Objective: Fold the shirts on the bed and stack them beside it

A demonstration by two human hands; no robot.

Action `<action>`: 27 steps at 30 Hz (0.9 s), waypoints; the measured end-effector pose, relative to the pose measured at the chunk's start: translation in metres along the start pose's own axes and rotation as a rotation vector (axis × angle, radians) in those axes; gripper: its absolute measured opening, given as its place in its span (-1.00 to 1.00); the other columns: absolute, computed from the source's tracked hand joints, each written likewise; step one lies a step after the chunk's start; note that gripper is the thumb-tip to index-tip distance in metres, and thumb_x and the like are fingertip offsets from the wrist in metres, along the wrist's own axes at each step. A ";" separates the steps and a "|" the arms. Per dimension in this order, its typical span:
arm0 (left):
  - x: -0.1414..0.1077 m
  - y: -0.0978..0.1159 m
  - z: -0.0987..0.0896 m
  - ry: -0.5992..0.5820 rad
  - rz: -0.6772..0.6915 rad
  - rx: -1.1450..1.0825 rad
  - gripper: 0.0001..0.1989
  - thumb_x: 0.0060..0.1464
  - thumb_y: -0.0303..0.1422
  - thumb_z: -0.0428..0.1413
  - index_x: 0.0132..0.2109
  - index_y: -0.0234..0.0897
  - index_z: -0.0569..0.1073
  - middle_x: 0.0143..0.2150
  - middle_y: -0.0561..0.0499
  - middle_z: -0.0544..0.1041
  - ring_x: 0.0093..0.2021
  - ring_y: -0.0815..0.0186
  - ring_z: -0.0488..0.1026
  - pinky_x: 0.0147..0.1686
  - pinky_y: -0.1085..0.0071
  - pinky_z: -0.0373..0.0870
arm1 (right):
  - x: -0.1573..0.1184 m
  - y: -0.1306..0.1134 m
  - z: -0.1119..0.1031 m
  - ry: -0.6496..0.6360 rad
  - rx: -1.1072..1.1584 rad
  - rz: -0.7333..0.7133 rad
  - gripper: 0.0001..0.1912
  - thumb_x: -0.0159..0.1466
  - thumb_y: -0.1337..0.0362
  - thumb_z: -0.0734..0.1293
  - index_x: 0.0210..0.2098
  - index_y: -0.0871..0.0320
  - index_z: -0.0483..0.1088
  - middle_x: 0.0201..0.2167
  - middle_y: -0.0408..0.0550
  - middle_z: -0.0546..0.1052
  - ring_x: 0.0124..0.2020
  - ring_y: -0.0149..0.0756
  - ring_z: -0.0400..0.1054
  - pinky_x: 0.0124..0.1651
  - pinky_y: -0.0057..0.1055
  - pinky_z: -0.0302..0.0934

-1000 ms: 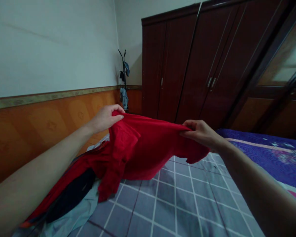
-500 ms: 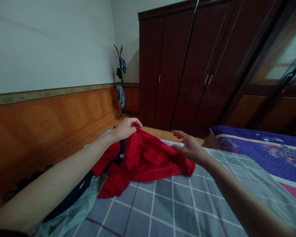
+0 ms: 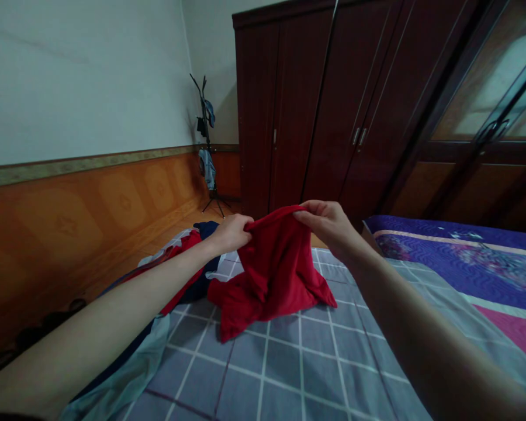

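A red garment [image 3: 278, 269] hangs between my two hands, its upper edge lifted and its lower part bunched on the grey checked sheet [image 3: 284, 362]. My left hand [image 3: 233, 235] is closed on the left end of that edge. At the right end, my right hand [image 3: 326, 222] pinches the cloth between thumb and fingers. The garment's exact kind cannot be made out. Beyond and below my left forearm lies a pile of dark blue, red and pale clothes [image 3: 197, 286], partly hidden by the arm.
A purple patterned mattress [image 3: 464, 251] lies to the right. Dark wooden wardrobes [image 3: 298, 117] stand along the back. In the corner is a black coat rack [image 3: 207, 134] with a few items hung on it. An orange-panelled wall [image 3: 92, 216] runs along the left.
My right hand, open and apart from the cloth before, now grips its upper edge. The red garment has been raised and drawn right, away from the pile. My left hand keeps its hold.
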State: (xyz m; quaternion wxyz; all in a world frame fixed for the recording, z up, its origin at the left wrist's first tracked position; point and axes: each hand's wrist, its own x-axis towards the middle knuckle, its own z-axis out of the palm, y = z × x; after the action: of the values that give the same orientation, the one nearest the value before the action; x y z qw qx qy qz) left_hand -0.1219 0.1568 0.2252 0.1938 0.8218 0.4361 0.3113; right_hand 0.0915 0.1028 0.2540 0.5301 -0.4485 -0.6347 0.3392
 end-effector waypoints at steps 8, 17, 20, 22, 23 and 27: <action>0.024 0.038 -0.025 0.116 0.115 -0.319 -0.79 -0.12 -0.53 -0.06 -0.34 -0.38 0.45 -0.50 0.09 0.42 -0.54 0.46 0.30 -0.55 0.55 0.17 | 0.005 0.007 -0.022 0.027 -0.170 0.014 -0.73 -0.06 0.28 0.39 -0.33 0.22 0.45 -0.43 -0.08 0.50 -0.44 -0.36 0.34 -0.42 -0.46 0.21; 0.046 0.098 -0.029 0.070 0.400 -0.509 -0.62 0.02 -0.46 0.14 0.02 -0.34 0.35 -0.08 -0.02 0.46 -0.10 0.32 0.42 -0.10 0.37 0.33 | 0.018 -0.046 0.011 0.000 0.043 -0.101 -0.84 0.03 0.25 0.39 -0.49 0.21 0.38 -0.57 -0.18 0.40 -0.57 -0.46 0.28 -0.54 -0.52 0.17; 0.027 0.072 -0.006 -0.032 0.308 -0.593 -0.14 -0.15 -0.31 0.31 0.25 -0.24 0.08 0.09 -0.16 0.35 0.04 0.16 0.36 -0.02 0.25 0.33 | 0.024 -0.057 0.000 0.107 0.082 -0.114 -0.87 0.05 0.31 0.38 -0.53 0.19 0.34 -0.60 -0.18 0.38 -0.59 -0.46 0.27 -0.57 -0.53 0.18; 0.006 0.052 0.019 -0.118 0.251 -0.614 0.04 -0.20 -0.30 0.34 0.32 -0.20 -0.09 0.18 -0.20 0.27 0.14 0.09 0.28 0.08 0.15 0.26 | 0.026 -0.065 -0.004 0.176 0.063 -0.126 -0.83 0.08 0.34 0.37 -0.57 0.19 0.29 -0.63 -0.19 0.35 -0.61 -0.47 0.27 -0.58 -0.54 0.17; -0.006 0.043 0.033 -0.118 0.261 -0.603 0.07 -0.21 -0.30 0.35 0.33 -0.19 -0.12 0.25 -0.21 0.18 0.21 0.06 0.19 0.16 0.12 0.17 | 0.028 -0.069 -0.006 0.201 0.058 -0.134 -0.81 0.09 0.35 0.37 -0.58 0.19 0.27 -0.63 -0.19 0.33 -0.62 -0.48 0.27 -0.58 -0.54 0.17; -0.041 0.012 0.086 0.093 0.171 -0.412 0.09 -0.30 -0.36 0.35 0.32 -0.22 -0.07 0.34 -0.20 -0.02 0.33 0.02 -0.07 0.28 0.06 -0.08 | 0.034 -0.084 -0.005 0.226 0.068 -0.187 -0.80 0.12 0.40 0.34 -0.57 0.20 0.25 -0.60 -0.19 0.33 -0.55 -0.45 0.32 -0.50 -0.50 0.23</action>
State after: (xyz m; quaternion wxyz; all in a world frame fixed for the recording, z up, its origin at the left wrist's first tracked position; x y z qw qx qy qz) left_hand -0.0733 0.1118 0.1552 0.3100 0.7836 0.3006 0.4467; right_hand 0.0778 0.1031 0.3439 0.6423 -0.4044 -0.5981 0.2572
